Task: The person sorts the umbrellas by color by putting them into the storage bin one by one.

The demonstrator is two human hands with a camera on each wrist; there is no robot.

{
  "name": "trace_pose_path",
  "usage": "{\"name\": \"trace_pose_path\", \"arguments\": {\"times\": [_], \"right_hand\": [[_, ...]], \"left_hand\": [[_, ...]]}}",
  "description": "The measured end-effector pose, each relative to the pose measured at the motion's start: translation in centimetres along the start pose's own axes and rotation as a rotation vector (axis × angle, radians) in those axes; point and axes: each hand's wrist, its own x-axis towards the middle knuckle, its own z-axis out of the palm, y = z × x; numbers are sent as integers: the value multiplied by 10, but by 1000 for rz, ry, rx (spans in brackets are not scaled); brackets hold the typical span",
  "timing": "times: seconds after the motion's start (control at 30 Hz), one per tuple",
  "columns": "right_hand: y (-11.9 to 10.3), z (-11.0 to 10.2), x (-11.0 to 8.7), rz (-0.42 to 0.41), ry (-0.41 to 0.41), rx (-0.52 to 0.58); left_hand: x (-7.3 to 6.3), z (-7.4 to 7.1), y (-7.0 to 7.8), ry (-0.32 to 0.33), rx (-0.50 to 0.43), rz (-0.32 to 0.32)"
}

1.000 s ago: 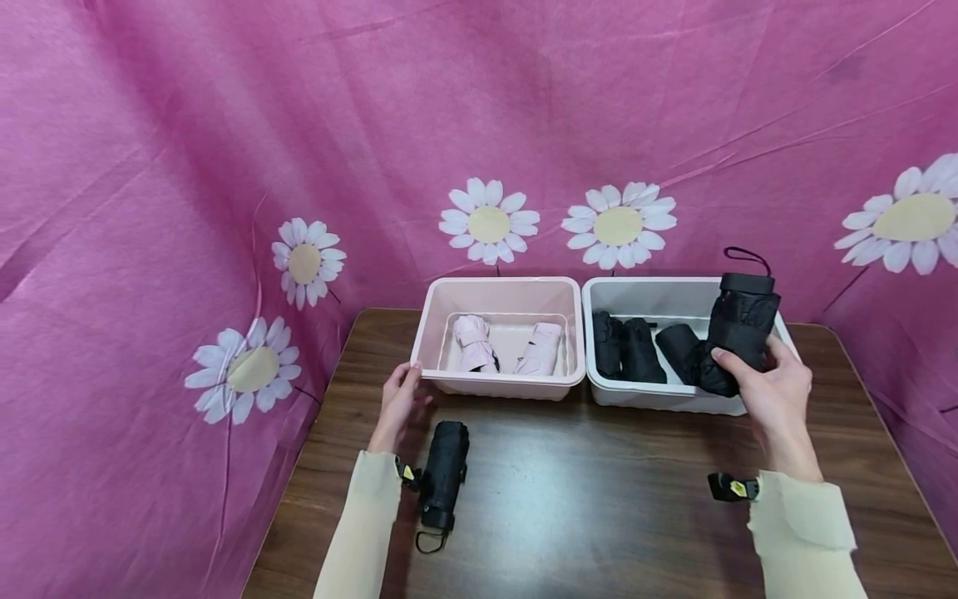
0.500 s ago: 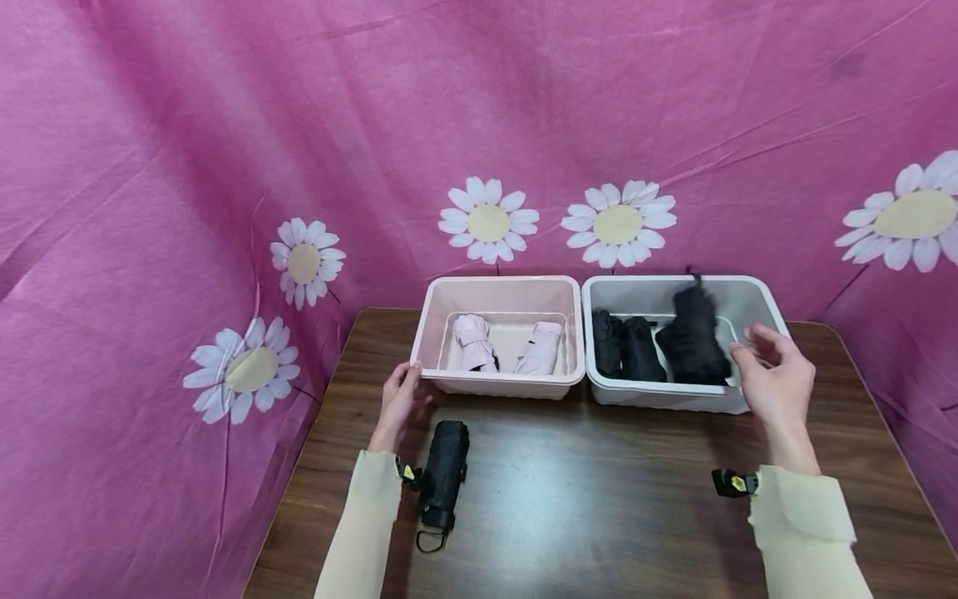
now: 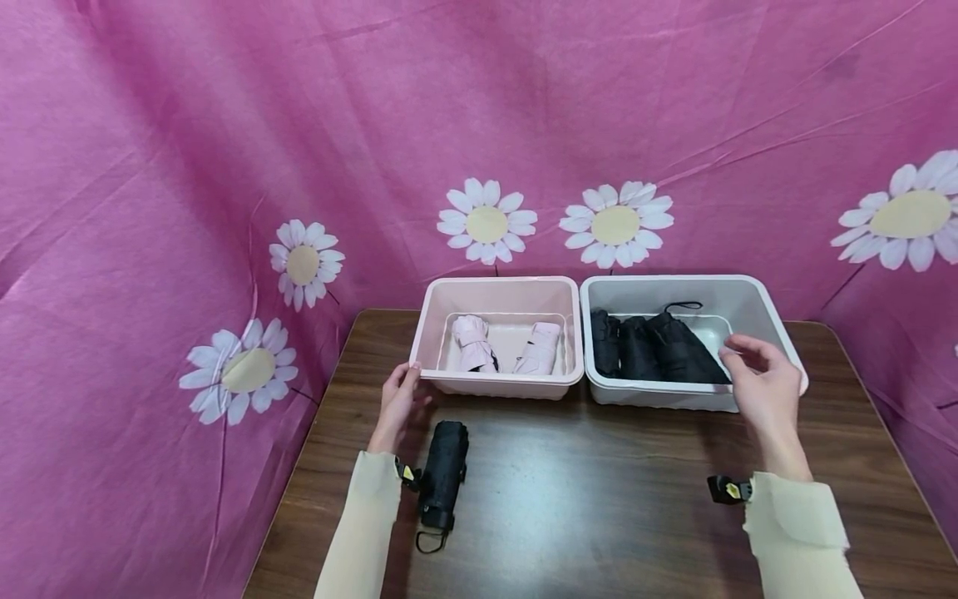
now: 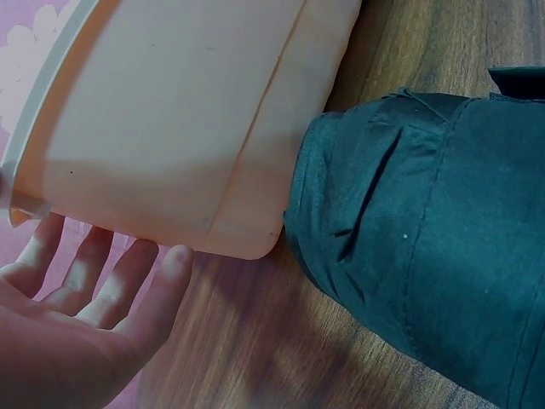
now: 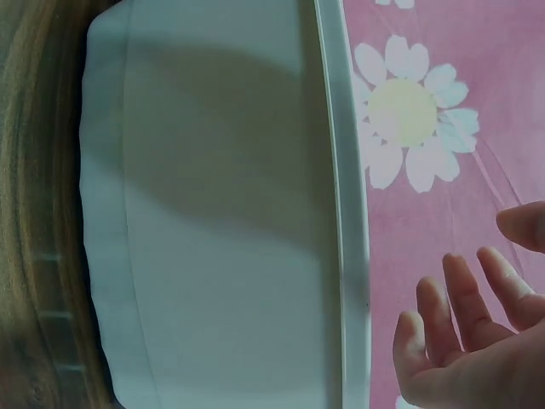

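Observation:
My left hand [image 3: 395, 406] holds the front left corner of a pink bin [image 3: 501, 383], thumb at its rim and fingers along the outer wall. Two pale pink folding umbrellas lie inside, one on the left [image 3: 475, 341] and one on the right [image 3: 540, 348]. Over the front right of a light grey bin [image 3: 666, 398] hovers my right hand [image 3: 769, 387], its fingers loosely bent around nothing. That bin contains several black folding umbrellas; the rightmost umbrella [image 3: 683, 351] leans against its neighbour, wrist loop toward the back. Another black folding umbrella [image 3: 443, 474] lies beside my left wrist.
Both bins stand side by side at the back of the brown wooden table [image 3: 569, 499]. Behind them hangs a pink cloth [image 3: 539, 116] printed with white daisies. A dark strap [image 3: 728, 489] is on the right wrist.
My right hand has let go of a black folding umbrella, which has tipped down to the left inside the grey bin. My left hand has stayed at the pink bin's corner.

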Motion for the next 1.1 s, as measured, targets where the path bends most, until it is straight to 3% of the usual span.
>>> {"name": "trace_pose_path", "arguments": {"times": [0.3,0.67,0.93,1.1], "right_hand": [[-6,5,-12,-81,-15,-40],[-18,15,-28,-127,-48,29],[-23,32,-48,-140,-154,67],[-21,45,-61,-189,-233,16]], "left_hand": [[-1,0,0,4,1,2],[0,1,-2,12,-18,16],[0,0,-1,6,1,7],[1,-1,1,-3,7,-15]]}}
